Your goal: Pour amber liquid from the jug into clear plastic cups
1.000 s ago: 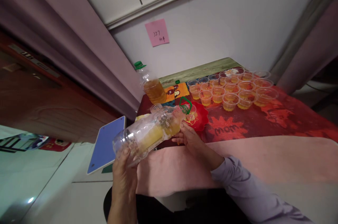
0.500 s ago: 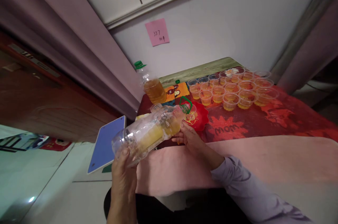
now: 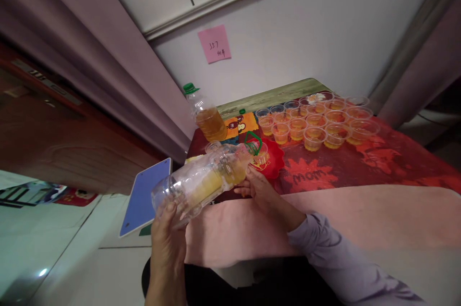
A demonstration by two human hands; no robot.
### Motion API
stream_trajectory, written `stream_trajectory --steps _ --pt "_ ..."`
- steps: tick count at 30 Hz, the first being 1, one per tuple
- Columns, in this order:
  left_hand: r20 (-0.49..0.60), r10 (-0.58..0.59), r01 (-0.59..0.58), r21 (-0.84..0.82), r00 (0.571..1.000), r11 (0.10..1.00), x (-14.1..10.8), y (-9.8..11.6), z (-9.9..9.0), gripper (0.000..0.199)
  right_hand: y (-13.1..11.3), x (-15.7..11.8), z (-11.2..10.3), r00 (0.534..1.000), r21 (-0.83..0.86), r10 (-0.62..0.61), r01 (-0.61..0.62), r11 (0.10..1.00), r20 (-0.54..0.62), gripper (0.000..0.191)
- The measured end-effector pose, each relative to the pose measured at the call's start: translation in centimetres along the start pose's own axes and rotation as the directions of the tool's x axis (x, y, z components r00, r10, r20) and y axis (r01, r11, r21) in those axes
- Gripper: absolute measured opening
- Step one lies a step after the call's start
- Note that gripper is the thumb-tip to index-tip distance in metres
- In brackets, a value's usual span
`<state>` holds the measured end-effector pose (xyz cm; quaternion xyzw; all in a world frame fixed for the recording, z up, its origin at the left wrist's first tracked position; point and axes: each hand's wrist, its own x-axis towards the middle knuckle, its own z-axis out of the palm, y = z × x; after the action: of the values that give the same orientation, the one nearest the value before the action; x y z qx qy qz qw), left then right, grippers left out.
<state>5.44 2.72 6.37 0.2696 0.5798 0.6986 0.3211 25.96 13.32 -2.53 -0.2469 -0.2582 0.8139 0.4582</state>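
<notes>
A large clear plastic bottle (image 3: pixel 201 181) lies tilted in the air, its neck lower and to the right, with yellowish liquid inside and a green carry ring (image 3: pixel 254 143) at the neck. My left hand (image 3: pixel 165 224) is wrapped round its base. Close to the neck, my right hand (image 3: pixel 258 189) steadies the bottle from below, its fingers partly hidden. Past the mouth, a clear plastic cup (image 3: pixel 263 153) sits in a red scalloped dish (image 3: pixel 276 161).
Several clear cups (image 3: pixel 315 139) of yellow liquid stand in rows on the patterned red cloth (image 3: pixel 345 171). Behind the tilted bottle are a second bottle (image 3: pixel 211 122) with a green cap and a small green cap (image 3: pixel 242 111). A blue board (image 3: pixel 147 195) stands at the left.
The bottle's base has shifted very slightly left with my left hand. My right hand and the cups look unmoved.
</notes>
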Motion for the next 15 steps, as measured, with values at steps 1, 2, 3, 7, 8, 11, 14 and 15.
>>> stream_trajectory --steps 1,2,3,7,8,11,14,15 --pt "-0.014 -0.026 0.026 0.008 1.0 1.0 -0.03 0.12 0.09 0.056 0.01 0.0 0.0 1.0 -0.005 -0.003 0.003 1.0 0.005 0.059" --pt "-0.027 -0.05 0.05 0.014 0.998 0.999 -0.06 0.24 0.17 0.058 0.0 -0.01 0.01 1.0 -0.009 -0.008 0.008 1.0 0.009 0.058" --pt "-0.035 -0.065 0.066 0.017 0.997 0.998 -0.09 0.34 0.25 0.059 -0.03 -0.02 0.04 1.0 -0.012 -0.01 0.01 1.0 0.012 0.056" --pt "-0.016 -0.062 0.062 0.002 0.998 0.998 -0.24 0.63 0.39 0.064 -0.22 -0.1 0.23 1.0 -0.009 -0.008 0.008 1.0 0.008 0.051" --pt "-0.011 -0.063 0.063 -0.002 0.998 0.998 -0.29 0.67 0.39 0.065 -0.26 -0.11 0.27 1.0 -0.006 -0.004 0.004 1.0 0.008 0.052" --pt "-0.006 -0.065 0.065 -0.002 0.998 0.998 -0.41 0.72 0.32 0.065 -0.26 -0.15 0.3 1.0 0.001 0.0 0.0 1.0 0.01 0.055" --pt "0.0 -0.048 0.048 -0.007 0.999 0.999 -0.42 0.68 0.32 0.063 -0.14 -0.16 0.2 1.0 0.009 0.008 -0.008 1.0 -0.003 0.057" --pt "0.003 -0.035 0.035 -0.016 0.999 0.999 -0.4 0.67 0.34 0.063 -0.11 -0.17 0.15 1.0 0.013 0.012 -0.012 1.0 -0.007 0.057"
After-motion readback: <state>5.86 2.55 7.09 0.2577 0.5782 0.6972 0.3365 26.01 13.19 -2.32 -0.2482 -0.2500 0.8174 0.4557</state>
